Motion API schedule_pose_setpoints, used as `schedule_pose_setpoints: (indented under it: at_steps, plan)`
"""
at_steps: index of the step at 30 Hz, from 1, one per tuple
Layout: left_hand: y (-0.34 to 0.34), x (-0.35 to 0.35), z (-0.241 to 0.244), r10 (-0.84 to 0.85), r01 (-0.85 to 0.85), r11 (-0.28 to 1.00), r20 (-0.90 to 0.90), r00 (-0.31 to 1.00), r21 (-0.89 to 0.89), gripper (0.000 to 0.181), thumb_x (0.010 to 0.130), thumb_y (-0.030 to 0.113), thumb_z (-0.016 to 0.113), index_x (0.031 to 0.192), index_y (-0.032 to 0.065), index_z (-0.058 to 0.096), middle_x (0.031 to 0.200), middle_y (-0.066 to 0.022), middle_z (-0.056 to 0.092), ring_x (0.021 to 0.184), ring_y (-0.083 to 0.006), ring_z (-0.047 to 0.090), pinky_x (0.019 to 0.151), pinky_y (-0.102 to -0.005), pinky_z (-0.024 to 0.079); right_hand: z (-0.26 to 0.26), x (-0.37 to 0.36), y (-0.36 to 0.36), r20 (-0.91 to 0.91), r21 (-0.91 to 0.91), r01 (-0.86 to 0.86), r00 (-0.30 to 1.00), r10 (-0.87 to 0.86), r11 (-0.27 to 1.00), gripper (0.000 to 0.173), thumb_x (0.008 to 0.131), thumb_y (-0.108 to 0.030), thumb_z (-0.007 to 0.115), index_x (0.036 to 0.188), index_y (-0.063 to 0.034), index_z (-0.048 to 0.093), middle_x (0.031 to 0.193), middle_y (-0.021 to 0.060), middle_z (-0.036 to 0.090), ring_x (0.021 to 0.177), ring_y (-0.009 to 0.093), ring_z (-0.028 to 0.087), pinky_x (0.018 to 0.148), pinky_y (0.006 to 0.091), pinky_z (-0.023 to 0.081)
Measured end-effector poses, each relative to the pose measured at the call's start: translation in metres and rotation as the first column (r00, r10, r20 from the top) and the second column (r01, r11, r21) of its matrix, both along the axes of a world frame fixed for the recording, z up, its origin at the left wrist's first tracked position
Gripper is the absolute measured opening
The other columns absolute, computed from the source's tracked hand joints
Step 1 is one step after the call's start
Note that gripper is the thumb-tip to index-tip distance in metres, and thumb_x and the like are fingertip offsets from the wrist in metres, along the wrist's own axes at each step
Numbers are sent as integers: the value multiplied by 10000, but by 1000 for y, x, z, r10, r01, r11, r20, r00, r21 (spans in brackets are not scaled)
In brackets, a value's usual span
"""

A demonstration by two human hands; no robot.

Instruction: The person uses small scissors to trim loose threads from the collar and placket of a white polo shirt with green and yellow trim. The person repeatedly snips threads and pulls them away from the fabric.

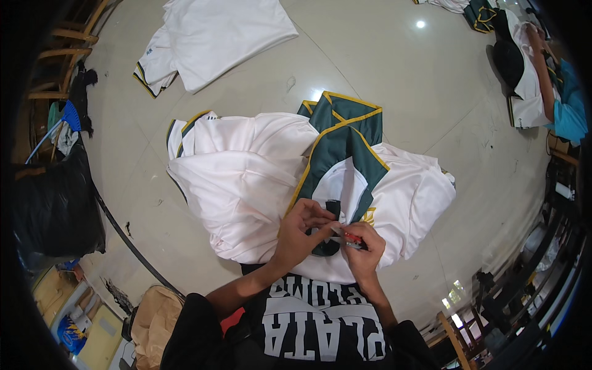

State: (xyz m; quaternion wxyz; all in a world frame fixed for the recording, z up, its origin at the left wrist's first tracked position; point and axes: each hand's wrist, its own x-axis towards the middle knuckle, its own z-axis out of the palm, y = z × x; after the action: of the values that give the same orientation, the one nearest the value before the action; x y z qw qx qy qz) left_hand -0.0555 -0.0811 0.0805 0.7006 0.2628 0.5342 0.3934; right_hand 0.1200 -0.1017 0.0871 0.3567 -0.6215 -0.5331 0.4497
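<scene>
A white garment [240, 180] with green, yellow-edged trim [323, 148] lies spread in front of me on the tiled floor. At its placket, near the bottom of the neck opening, my left hand [300, 226] pinches the cloth beside a dark green strip [332, 208]. My right hand [367, 247] holds a small red-and-silver tool [354, 240], its tip close to my left thumb; the fingers partly hide it, so its exact kind cannot be told. Green cloth pieces with yellow binding [354, 108] stick out beyond the collar. A yellow emblem [368, 216] shows beside my right hand.
Another white garment [231, 41] lies flat at the upper left. At the upper right, a person in a blue top [571, 108] handles white and black cloth [522, 69]. Left stand a black plastic bag [55, 212], a blue broom head [70, 115] and wooden chairs [69, 53]; a brown bag [155, 328] is lower left.
</scene>
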Motion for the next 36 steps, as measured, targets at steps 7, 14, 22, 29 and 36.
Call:
schedule_pose_setpoints:
  at_steps: [7, 14, 22, 29, 36]
  plan:
    - [3, -8, -15, 105, -47, 954, 183, 977, -298, 364, 889, -69, 765, 1111, 34, 496, 1085, -149, 685, 1052, -192, 706, 941, -305, 585, -1, -8, 1, -33, -55, -33, 999, 31, 998, 298, 696, 96, 742, 987, 30, 738, 941, 132, 694, 820, 243, 689, 751, 300, 529]
    - [1, -5, -32, 78, -40, 979, 186, 979, -202, 373, 931, -16, 736, 1223, -4, 504, 1066, -141, 689, 965, -176, 715, 889, -284, 590, -10, -1, 1, -217, -403, 95, 956, -196, 910, 144, 806, 94, 708, 932, 25, 708, 870, 46, 688, 788, 101, 627, 718, 231, 470]
    - [24, -8, -33, -39, 62, 959, 88, 995, -275, 296, 962, 42, 705, 1224, -31, 590, 981, -104, 690, 843, -149, 721, 742, -249, 565, -9, 4, 5, -98, -220, -54, 995, 33, 974, 149, 794, 80, 696, 928, 14, 706, 800, 22, 652, 686, 61, 528, 631, 214, 393]
    - [11, -15, -33, -70, 65, 992, -47, 996, -104, 252, 986, 101, 690, 1212, -5, 653, 996, -87, 706, 790, -114, 677, 723, -233, 534, -6, 9, 4, -43, -185, -87, 996, 80, 979, 185, 750, 71, 695, 928, 22, 700, 836, 81, 687, 732, 139, 629, 682, 254, 465]
    - [43, -22, -12, -507, 505, 856, -380, 774, -112, 368, 937, 141, 746, 1291, 83, 661, 981, 6, 714, 864, -68, 642, 733, -235, 472, -5, 14, 4, 50, -158, -138, 988, 147, 978, 225, 711, 43, 712, 934, 18, 698, 850, 118, 694, 769, 242, 685, 725, 292, 513]
